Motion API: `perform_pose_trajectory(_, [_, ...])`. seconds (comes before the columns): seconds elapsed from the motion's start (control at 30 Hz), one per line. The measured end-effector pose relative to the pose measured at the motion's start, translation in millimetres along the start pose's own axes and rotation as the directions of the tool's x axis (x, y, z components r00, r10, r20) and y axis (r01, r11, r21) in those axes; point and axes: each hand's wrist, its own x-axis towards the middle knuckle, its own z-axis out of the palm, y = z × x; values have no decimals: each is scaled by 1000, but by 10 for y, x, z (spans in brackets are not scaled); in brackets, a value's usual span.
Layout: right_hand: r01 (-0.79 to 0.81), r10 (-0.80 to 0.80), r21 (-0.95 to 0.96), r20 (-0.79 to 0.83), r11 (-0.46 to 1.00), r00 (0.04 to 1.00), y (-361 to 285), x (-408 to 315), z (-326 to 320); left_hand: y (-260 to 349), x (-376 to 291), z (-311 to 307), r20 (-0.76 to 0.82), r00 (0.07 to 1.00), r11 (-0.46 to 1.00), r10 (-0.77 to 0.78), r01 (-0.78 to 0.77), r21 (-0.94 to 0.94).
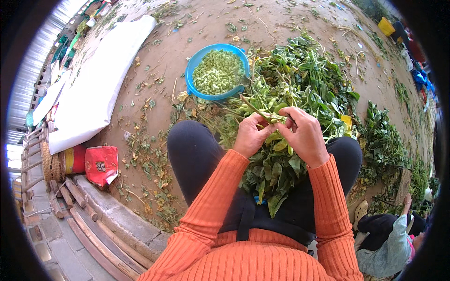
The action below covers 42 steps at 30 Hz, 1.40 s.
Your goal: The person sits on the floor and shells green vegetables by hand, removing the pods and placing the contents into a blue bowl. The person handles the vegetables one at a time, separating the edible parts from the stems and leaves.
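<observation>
Both hands meet over my lap on one leafy bean plant. My left hand (251, 133) grips its stem (251, 104), whose bare end points up and to the left. Against the same stem, the fingers of my right hand (304, 131) close around green pods; what exactly lies between the fingertips is hidden. Pods (280, 144) and large leaves (276, 172) hang down between my knees. Just beyond my hands stands a blue plastic basin (190, 75) with shelled green beans (218, 72) in it. A heap of bean plants (313, 73) lies to its right.
A white sheet (102, 73) lies at the left, near a red bag (102, 165) and wooden poles (105, 242). Fallen leaves litter the earthen floor (161, 45). Another person (383, 246) sits at lower right, beside more plants (381, 140). A yellow container (386, 26) stands far right.
</observation>
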Motion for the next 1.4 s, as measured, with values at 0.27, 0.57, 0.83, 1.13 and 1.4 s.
perform_pose_trajectory(0.27, [165, -159, 31, -144, 986, 977, 23, -108, 70, 41, -34, 3, 44, 997, 995, 68, -71, 73])
perform_pose_trajectory(0.57, [-98, 108, 49, -289, 994, 951, 121, -391, 288, 65, 158, -65, 99, 986, 943, 138, -161, 292])
perform_pose_trajectory(0.83, [-109, 87, -73, -263, 991, 961, 135, -418, 371, 42, -89, -45, -133, 937, 912, -324, 347, 218])
perform_pose_trajectory(1.13, [-154, 137, -71, -197, 986, 971, -173, -511, 489, 4, -408, 13, 17, 980, 974, -196, 197, -108])
perform_pose_trajectory(1.4, [-129, 158, 221, -121, 967, 980, -146, -571, 593, -16, -427, -111, 18, 982, 958, -186, 185, -217])
